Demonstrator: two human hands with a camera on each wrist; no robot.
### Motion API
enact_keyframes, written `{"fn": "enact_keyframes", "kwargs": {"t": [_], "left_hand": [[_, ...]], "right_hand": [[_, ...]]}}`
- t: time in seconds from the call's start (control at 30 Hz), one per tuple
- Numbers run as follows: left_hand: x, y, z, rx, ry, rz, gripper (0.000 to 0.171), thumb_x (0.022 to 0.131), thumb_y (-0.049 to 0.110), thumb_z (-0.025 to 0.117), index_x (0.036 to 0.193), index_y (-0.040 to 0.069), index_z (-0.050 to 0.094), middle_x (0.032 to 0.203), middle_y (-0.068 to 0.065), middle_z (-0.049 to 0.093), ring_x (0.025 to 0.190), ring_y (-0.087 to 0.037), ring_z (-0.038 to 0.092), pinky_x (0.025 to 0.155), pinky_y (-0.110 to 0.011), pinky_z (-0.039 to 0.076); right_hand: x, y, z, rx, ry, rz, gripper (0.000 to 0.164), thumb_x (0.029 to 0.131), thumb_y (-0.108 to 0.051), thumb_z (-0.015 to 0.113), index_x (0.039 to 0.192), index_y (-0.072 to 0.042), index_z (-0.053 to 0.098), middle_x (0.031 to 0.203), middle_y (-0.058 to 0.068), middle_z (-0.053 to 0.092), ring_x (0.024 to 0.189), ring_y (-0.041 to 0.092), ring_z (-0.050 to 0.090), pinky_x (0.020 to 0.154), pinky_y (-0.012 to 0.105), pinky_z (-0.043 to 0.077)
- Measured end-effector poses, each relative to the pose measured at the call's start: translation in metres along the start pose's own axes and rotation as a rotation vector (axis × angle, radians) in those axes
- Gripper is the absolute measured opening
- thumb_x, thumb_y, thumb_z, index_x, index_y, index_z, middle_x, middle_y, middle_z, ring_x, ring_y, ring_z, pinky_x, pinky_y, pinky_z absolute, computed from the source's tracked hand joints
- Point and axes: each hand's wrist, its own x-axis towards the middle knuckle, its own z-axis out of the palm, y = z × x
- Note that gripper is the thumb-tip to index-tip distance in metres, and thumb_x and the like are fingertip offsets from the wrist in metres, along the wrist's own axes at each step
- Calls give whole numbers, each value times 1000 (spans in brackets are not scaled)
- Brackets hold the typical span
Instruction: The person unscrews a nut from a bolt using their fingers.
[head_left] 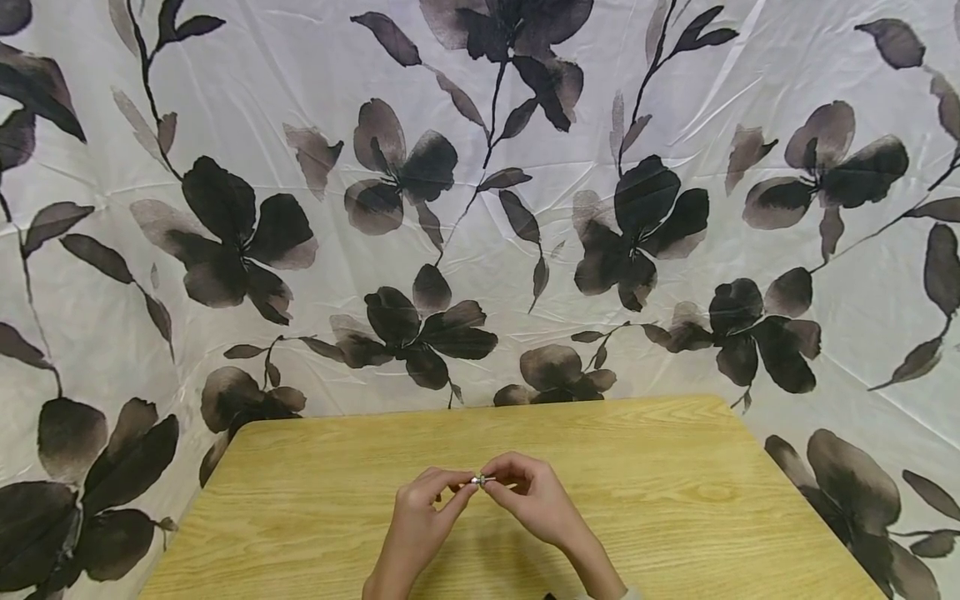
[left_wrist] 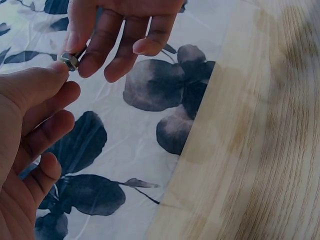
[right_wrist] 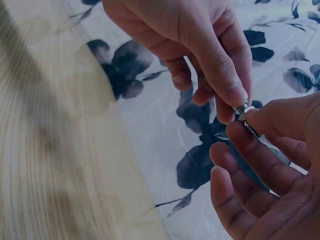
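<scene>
Both hands meet over the wooden table, fingertip to fingertip, around a small silver metal bolt (head_left: 480, 481). In the left wrist view the bolt (left_wrist: 70, 61) shows a hexagonal part. My left hand (head_left: 422, 515) pinches one end between thumb and index finger. My right hand (head_left: 538, 504) pinches the other end the same way, its remaining fingers loosely bent. Seen from the right wrist, the bolt (right_wrist: 243, 108) has a ridged end at the left thumb and a thin dark length running toward the right fingers. The fingertips cover much of it.
The light wooden table (head_left: 660, 467) has rounded far corners. A white cloth (head_left: 525, 275) with dark printed flowers hangs behind it and along both sides. A small dark object (head_left: 550, 596) shows at the bottom edge near the right forearm.
</scene>
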Motion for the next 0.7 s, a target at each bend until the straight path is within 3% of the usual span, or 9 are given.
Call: {"fn": "enact_keyframes", "kwargs": {"t": [0.17, 0.4, 0.5, 0.7], "left_hand": [[0, 0, 0, -2, -5, -1, 20, 80, 2, 86, 94, 14, 80, 85, 10, 73, 75, -3, 64, 57, -24, 50], [2, 1, 0, -22, 36, 65, 25, 78, -2, 86, 96, 15, 80, 86, 8, 75, 74, -6, 65, 63, -13, 46], [2, 1, 0, -28, 50, 80, 27, 78, -3, 86, 96, 15, 79, 87, 8, 75, 75, -7, 66, 62, -16, 47], [2, 0, 0, -54, 34, 51, 26, 80, 0, 85, 98, 18, 79, 91, 8, 77, 80, -6, 67, 61, -26, 51]], "right_hand": [[0, 0, 0, 32, 5, -23, 15, 99, -15, 70, 112, -7, 73, 111, 14, 74, 102, 15, 71, 84, 29, 59], [0, -1, 0, 24, 54, -45, 27, 102, -19, 67, 123, -1, 69, 119, 21, 71, 107, 15, 68, 86, 27, 58], [0, -2, -1, 16, 67, -5, 28, 103, -22, 66, 124, -5, 69, 118, 20, 71, 104, 14, 70, 85, 26, 57], [0, -1, -2, 2, 53, 56, 27, 103, -29, 65, 118, -8, 73, 108, 12, 76, 97, 16, 73, 82, 29, 59]]}}
